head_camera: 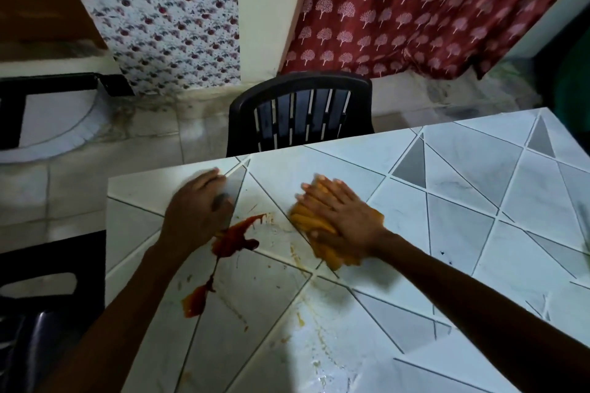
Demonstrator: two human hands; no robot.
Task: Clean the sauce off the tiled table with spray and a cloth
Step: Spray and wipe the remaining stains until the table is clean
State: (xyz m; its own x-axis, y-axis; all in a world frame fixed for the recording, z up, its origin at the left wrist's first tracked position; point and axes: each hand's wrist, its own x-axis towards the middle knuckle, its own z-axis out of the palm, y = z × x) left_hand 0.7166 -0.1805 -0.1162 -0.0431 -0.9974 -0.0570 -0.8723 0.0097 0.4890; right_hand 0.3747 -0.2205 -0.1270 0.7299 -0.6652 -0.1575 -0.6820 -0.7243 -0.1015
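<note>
While the right hand [343, 217] lies spread flat, fingers straight and pointing to about eleven o'clock, it presses an orange cloth [308, 223] onto the tiled table [463, 175], so the wiping looks under way but far from finished. In the head view, the only one given, the thick red sauce [234, 241] sits untouched at nine o'clock from the cloth, just beside it but apart. A thin trail runs from that pool toward seven o'clock to a second blob [194, 300]. Faint yellowish smears [300, 319] streak the tiles at six o'clock from the cloth, and these too need another pass. The left hand [198, 210] rests on the table at the pool's eleven o'clock edge; it is too blurred to tell whether its fingers are straight or curled. No spray bottle is in view. A black chair [300, 112] stands at twelve o'clock beyond the far edge.
</note>
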